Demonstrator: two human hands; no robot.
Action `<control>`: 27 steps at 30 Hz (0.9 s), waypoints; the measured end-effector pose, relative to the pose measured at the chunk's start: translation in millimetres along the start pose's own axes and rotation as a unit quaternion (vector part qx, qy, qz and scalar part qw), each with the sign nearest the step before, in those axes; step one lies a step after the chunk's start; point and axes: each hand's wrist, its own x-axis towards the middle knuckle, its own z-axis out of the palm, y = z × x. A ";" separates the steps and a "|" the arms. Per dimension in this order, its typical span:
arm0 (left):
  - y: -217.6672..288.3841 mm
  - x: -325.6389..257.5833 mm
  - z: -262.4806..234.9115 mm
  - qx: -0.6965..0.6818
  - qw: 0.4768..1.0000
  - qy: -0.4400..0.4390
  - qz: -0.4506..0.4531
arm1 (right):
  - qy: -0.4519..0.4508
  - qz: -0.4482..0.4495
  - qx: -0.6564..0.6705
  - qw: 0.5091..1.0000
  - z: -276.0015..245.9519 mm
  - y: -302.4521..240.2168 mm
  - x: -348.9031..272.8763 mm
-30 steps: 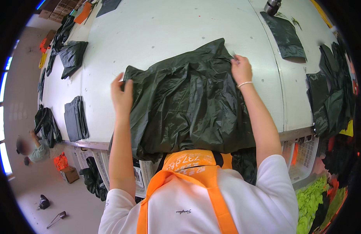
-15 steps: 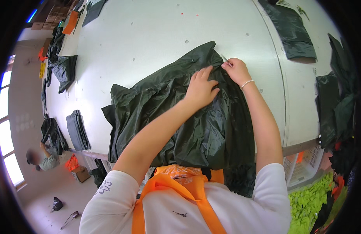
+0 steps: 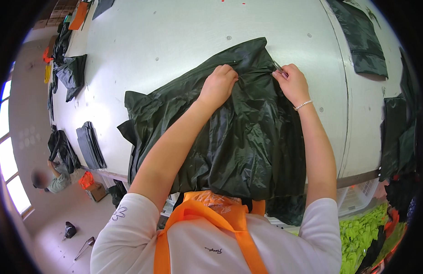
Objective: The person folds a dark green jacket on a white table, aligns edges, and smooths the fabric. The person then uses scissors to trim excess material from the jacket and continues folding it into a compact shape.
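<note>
We see our left hand bunched on the upper edge of a dark green garment in the middle of the frame, fingers closed into its fabric beside the zip line. Our right hand sits near it to the right, apart from the left, pinching the same edge along with a small metal piece we cannot make out.

The garment lies spread on the pale worktop, its lower part hanging over the near edge. It looks thin, glossy and limp, so we judge it light, slippery and quick to crumple; seams, the hem or the zip edge seem the firmest places to hold.

At the left edge lies a folded stack of dark pieces. More dark garments lie at upper right. At lower right a pale crate sits under the worktop, its contents unclear, beside bright green material.
</note>
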 end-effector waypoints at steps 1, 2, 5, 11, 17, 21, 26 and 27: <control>-0.4 0.9 -3.3 -0.032 0.998 0.001 -0.046 | -0.002 0.001 -0.002 1.000 -1.3 0.3 0.0; 0.0 4.2 -8.7 -0.063 0.994 0.000 -0.087 | -0.001 0.003 -0.002 1.000 -2.7 -0.1 -0.3; 0.9 16.9 -36.2 -0.189 0.948 0.025 -0.253 | -0.006 0.001 -0.001 1.000 -1.2 -2.4 1.5; -4.4 16.6 -42.8 -0.281 0.923 -0.004 -0.264 | 0.120 -0.105 0.031 0.987 7.8 -52.6 -21.2; -3.4 15.4 -35.4 -0.339 0.906 -0.031 -0.251 | 0.013 -0.110 0.095 0.989 34.4 -59.3 -29.5; 1.7 11.4 -33.3 -0.136 0.974 -0.081 -0.161 | 0.009 -0.080 0.110 0.991 44.3 -52.1 -24.2; -0.5 -0.8 -8.8 0.065 0.997 -0.002 -0.029 | 0.012 -0.070 0.142 0.987 52.3 -49.1 -22.9; -1.6 -1.4 -5.5 0.074 0.997 0.008 -0.027 | 0.010 -0.064 0.147 0.987 52.6 -48.9 -22.8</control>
